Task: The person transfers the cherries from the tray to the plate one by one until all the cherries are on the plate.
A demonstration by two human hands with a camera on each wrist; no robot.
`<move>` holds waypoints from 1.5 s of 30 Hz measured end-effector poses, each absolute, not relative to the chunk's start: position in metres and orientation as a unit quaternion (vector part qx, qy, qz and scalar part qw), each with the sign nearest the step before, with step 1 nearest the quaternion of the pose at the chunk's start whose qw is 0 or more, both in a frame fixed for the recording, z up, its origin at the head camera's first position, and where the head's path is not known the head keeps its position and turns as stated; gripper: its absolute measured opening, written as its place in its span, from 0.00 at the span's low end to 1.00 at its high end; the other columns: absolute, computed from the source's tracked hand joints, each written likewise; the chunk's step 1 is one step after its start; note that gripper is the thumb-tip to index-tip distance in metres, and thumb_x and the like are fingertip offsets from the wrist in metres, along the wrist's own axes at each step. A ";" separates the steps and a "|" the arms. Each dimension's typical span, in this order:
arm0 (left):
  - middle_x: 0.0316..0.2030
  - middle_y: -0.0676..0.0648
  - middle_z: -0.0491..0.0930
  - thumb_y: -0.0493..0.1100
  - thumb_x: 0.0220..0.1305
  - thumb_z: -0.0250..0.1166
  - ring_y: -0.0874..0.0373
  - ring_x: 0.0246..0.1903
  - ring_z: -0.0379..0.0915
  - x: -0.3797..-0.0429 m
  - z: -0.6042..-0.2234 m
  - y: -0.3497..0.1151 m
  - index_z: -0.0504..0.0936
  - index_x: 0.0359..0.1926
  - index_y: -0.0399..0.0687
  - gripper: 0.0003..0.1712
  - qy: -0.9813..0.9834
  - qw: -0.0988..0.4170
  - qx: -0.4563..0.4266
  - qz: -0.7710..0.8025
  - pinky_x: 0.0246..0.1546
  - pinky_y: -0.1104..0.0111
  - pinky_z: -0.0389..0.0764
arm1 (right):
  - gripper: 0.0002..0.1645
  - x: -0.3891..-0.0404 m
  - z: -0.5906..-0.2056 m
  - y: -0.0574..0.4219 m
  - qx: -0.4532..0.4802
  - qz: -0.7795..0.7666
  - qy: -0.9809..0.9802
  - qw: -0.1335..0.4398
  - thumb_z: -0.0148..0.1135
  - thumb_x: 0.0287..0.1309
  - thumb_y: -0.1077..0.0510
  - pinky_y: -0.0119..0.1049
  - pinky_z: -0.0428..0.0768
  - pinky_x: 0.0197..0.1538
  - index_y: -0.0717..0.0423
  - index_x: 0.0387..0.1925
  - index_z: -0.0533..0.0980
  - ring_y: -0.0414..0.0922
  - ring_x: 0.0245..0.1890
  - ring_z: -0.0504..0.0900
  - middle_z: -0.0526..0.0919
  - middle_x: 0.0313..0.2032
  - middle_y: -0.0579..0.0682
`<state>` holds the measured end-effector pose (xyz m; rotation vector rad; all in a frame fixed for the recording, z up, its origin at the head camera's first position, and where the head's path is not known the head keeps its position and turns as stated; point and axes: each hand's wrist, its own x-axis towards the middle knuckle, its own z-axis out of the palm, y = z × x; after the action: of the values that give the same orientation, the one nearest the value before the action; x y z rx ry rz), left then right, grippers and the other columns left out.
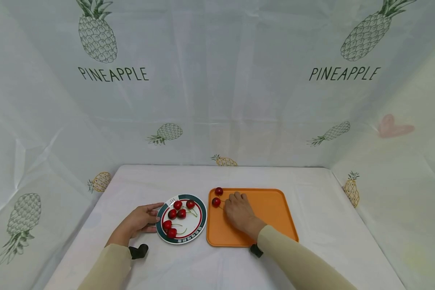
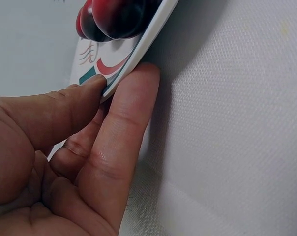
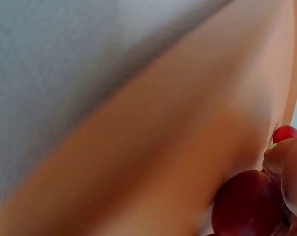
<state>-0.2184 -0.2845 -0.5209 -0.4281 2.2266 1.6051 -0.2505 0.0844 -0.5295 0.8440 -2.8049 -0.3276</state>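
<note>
My left hand (image 1: 141,220) pinches the left rim of a round white plate (image 1: 193,231) with a dark green and red border, thumb above and fingers beneath. Several red cherries (image 1: 181,214) with green stems lie on it. Over the left part of an orange tray (image 1: 272,217), my right hand (image 1: 241,213) bends its fingers downward. In the right wrist view a dark red cherry (image 3: 247,204) sits against these fingers, which appear to hold it; the palm side is hidden from above. Two more cherries (image 1: 216,202) rest at the tray's upper left, their stems reaching toward this hand.
Plate and tray stand side by side on a white-covered table (image 1: 188,266), the tray to the right. A white cloth with pineapple prints (image 1: 98,38) hangs behind and at both sides. A black wrist camera (image 1: 139,251) sits below the left hand.
</note>
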 end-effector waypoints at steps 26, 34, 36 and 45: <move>0.54 0.36 0.78 0.29 0.70 0.65 0.53 0.39 0.84 -0.221 -0.517 -0.281 0.71 0.77 0.49 0.36 0.791 0.181 -0.156 0.563 0.41 0.61 0.91 | 0.18 -0.240 -0.505 0.045 0.401 -0.165 -0.885 0.172 0.73 0.66 0.49 0.39 0.75 0.53 0.54 0.50 0.80 0.50 0.49 0.71 0.79 0.43 0.50; 0.54 0.37 0.78 0.29 0.70 0.66 0.53 0.38 0.85 -0.221 -0.518 -0.282 0.71 0.77 0.49 0.37 0.787 0.180 -0.157 0.569 0.40 0.61 0.91 | 0.21 -0.232 -0.512 0.017 0.433 -0.200 -0.859 0.185 0.70 0.68 0.44 0.38 0.74 0.52 0.53 0.52 0.80 0.48 0.46 0.71 0.79 0.43 0.48; 0.54 0.37 0.78 0.29 0.70 0.66 0.53 0.38 0.85 -0.221 -0.518 -0.282 0.71 0.77 0.48 0.37 0.786 0.180 -0.157 0.570 0.40 0.61 0.91 | 0.23 -0.231 -0.514 0.012 0.440 -0.204 -0.855 0.184 0.71 0.66 0.42 0.38 0.75 0.52 0.53 0.52 0.79 0.48 0.46 0.71 0.79 0.44 0.48; 0.54 0.36 0.77 0.28 0.70 0.65 0.54 0.38 0.85 -0.219 -0.519 -0.284 0.71 0.77 0.47 0.37 0.787 0.179 -0.158 0.569 0.41 0.61 0.91 | 0.24 -0.226 -0.521 0.002 0.453 -0.231 -0.845 0.165 0.70 0.67 0.43 0.37 0.75 0.54 0.51 0.55 0.77 0.47 0.49 0.71 0.78 0.47 0.48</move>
<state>-0.2189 -0.2840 -0.5189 -0.4471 2.2239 1.6090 -0.2259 0.0017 -0.5215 1.2892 -2.4083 -0.6584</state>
